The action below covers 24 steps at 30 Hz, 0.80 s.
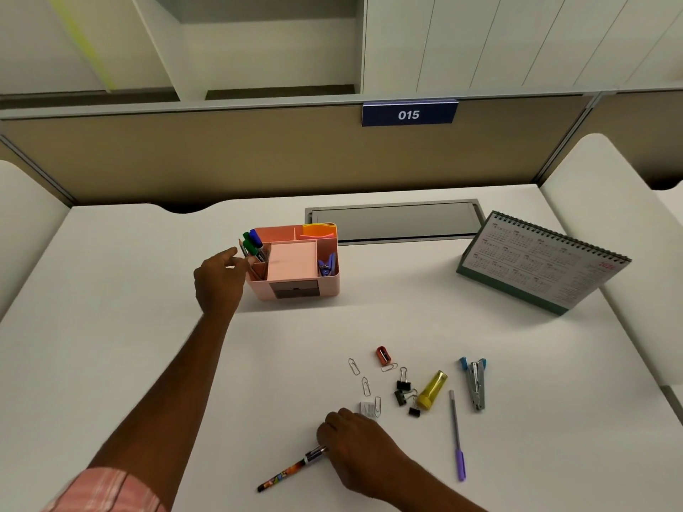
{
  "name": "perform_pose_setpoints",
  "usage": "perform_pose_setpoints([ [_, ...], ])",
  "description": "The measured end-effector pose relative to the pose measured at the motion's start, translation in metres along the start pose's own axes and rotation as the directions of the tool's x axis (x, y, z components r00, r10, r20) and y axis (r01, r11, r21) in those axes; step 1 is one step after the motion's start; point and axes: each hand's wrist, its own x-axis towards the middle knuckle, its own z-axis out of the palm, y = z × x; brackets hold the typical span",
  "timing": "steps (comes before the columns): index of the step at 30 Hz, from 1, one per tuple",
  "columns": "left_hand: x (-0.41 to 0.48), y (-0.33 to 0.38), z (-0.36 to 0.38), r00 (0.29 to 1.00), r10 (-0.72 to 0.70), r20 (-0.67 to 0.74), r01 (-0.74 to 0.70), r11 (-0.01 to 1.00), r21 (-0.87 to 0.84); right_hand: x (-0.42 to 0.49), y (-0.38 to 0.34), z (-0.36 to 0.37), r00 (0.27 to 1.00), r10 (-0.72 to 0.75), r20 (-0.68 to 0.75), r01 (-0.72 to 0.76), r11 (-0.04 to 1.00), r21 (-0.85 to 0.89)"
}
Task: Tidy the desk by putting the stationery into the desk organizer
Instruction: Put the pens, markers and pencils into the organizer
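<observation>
Nearest, right hand (354, 448) curls round a patterned pen (286, 474) on the tabletop (111, 308), while outstretched left hand (218, 279) pinches a pencil (243, 248) in the far pink organizer (325, 288).

Organizer (330, 287) sits behind the scattered clips (403, 381), stapler (476, 384) and pens (457, 434) — calendar (543, 260) to its right, markers (253, 241) inside.

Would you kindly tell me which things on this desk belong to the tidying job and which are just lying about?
Job: pink plastic desk organizer; multicoloured patterned pen; purple pen; blue-and-silver stapler; yellow plastic tube; red sharpener; black binder clips; wire paper clips.
Lying about: spiral-bound desk calendar; blue 015 sign; grey cable hatch.
</observation>
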Motion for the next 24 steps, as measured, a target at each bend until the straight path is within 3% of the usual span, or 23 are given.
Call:
perform_pose_setpoints([
  [4,-0.013,0.007,-0.003,0.99,-0.094,-0.108,0.088,0.995,-0.055,-0.001,0.003,-0.016,0.993,0.117,-0.028,-0.103,0.947,0.303],
  [7,-0.043,0.017,-0.008,0.989,-0.006,-0.148,-0.003,0.998,-0.061,0.001,0.007,-0.036,0.961,0.277,-0.003,-0.228,0.795,0.562],
  [9,-0.07,0.021,-0.013,0.995,0.1,-0.03,-0.103,0.982,-0.157,0.004,0.014,-0.048,0.932,0.361,-0.022,-0.262,0.716,0.647],
  [10,-0.085,0.024,-0.017,0.987,0.125,0.103,-0.099,0.968,-0.229,0.005,0.017,-0.054,0.916,0.4,-0.036,-0.273,0.687,0.673],
  [11,-0.099,0.029,-0.021,0.949,0.135,0.284,-0.05,0.956,-0.29,0.006,0.02,-0.062,0.898,0.438,-0.048,-0.284,0.659,0.697],
  [12,-0.113,0.034,-0.025,0.866,0.16,0.473,-0.001,0.948,-0.318,0.007,0.023,-0.071,0.88,0.471,-0.056,-0.294,0.635,0.715],
  [14,-0.137,0.039,-0.029,0.626,0.249,0.739,-0.023,0.953,-0.302,0.009,0.028,-0.088,0.853,0.514,-0.092,-0.298,0.624,0.723],
  [16,-0.158,0.038,-0.026,0.466,0.318,0.826,-0.098,0.946,-0.309,0.01,0.033,-0.104,0.822,0.55,-0.147,-0.282,0.617,0.735],
  [17,-0.165,0.038,-0.023,0.45,0.329,0.83,-0.106,0.943,-0.316,0.009,0.036,-0.111,0.805,0.572,-0.157,-0.272,0.592,0.759],
  [24,-0.177,0.052,-0.013,0.646,0.369,0.668,-0.105,0.91,-0.401,-0.011,0.052,-0.14,0.731,0.664,-0.16,-0.237,0.467,0.852],
])
